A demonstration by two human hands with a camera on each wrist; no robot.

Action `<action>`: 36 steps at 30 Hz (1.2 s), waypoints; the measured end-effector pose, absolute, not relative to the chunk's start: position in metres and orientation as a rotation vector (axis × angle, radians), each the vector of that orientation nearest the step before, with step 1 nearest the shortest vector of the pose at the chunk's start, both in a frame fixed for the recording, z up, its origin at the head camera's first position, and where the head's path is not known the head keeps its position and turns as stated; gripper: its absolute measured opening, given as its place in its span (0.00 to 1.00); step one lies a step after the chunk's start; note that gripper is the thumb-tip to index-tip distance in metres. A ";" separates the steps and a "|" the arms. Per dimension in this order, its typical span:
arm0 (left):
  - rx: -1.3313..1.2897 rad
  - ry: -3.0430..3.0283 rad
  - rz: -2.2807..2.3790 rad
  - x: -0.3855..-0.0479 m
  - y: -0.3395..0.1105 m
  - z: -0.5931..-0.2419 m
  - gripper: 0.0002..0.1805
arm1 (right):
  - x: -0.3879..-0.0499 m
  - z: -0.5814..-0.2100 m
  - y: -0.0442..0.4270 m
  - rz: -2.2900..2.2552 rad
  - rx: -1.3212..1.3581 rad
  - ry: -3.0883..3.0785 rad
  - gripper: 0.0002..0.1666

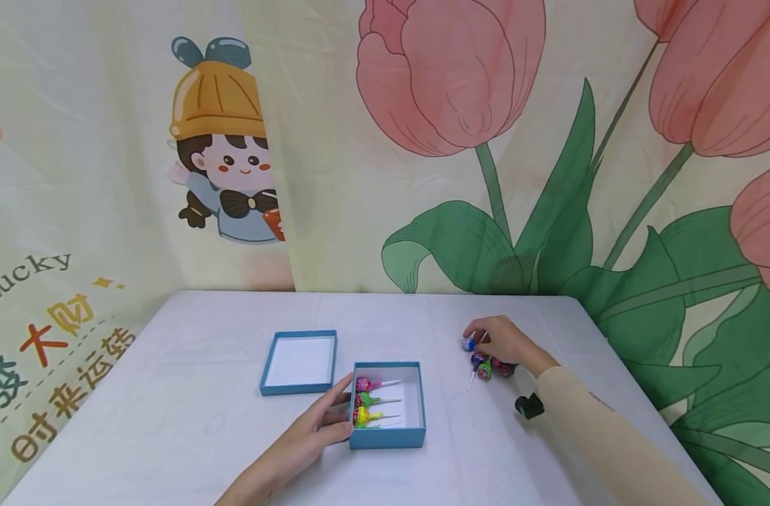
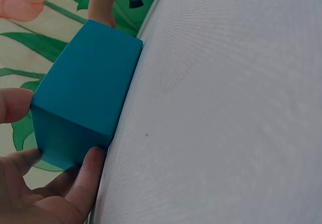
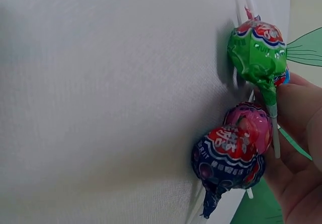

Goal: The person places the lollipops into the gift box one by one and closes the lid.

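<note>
A blue box (image 1: 387,438) with a white inside stands on the table, several wrapped lollipops (image 1: 367,400) lying in a column along its left side. My left hand (image 1: 318,422) rests against the box's left wall, thumb at the near corner. In the left wrist view, its fingers (image 2: 90,176) touch the box's outside. To the right, my right hand (image 1: 504,341) pinches a blue-wrapped lollipop (image 1: 468,344) above a small pile. That pile has a green lollipop (image 3: 257,53) and a dark blue one (image 3: 224,156); these partly hide the right fingertips in the right wrist view.
A matching blue lid (image 1: 298,358), white inside up, lies left of and behind the box. The white-covered table (image 1: 189,393) meets a hanging cloth printed with tulips (image 1: 451,77) at its back edge. A small black device (image 1: 529,405) is at the right wrist.
</note>
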State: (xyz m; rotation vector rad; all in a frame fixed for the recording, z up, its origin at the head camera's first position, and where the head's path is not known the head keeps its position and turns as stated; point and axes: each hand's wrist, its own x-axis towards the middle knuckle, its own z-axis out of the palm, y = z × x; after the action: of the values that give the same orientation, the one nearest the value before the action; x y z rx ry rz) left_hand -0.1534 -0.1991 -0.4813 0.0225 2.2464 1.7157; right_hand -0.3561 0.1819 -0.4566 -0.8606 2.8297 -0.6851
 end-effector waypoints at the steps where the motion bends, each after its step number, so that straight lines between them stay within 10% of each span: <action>1: 0.022 2.246 1.716 -0.154 -0.199 -0.481 0.43 | -0.356 -0.457 0.181 -0.683 -0.854 2.830 0.16; 36: 0.009 2.235 1.724 -0.153 -0.198 -0.481 0.43 | -0.324 -0.415 0.123 -0.823 -0.976 2.864 0.17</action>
State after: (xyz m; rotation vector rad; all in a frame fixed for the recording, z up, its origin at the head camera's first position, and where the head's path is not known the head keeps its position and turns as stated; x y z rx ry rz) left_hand -0.1533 -0.1984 -0.4808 0.0087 2.2354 1.7244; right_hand -0.3243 0.1227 -0.4148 -0.9756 2.8640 -0.8226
